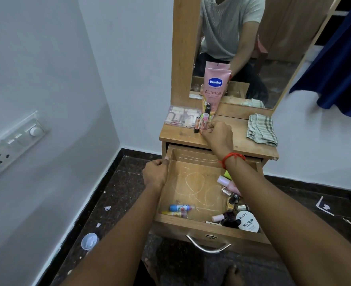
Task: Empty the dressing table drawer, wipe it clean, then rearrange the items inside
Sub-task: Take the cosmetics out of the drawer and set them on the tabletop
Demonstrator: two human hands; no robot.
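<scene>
The right hand (218,135) has its fingers (209,127) curled tight, pinching one small pink tube (204,120) upright on the worktop (240,139). Touching that tube on its left stands one gloss stick (197,125); beyond the fingers rises one Vaseline tube (216,87), with one clear case (180,118) further left and one cloth (261,129) well right. The left hand (155,174) grips the left wall of the one open drawer (193,178), below the right fingers. Inside lie two droppers (180,207) front-left, and to the right a heap of bottles (230,195) too tangled to count, plus one white tub (248,221).
</scene>
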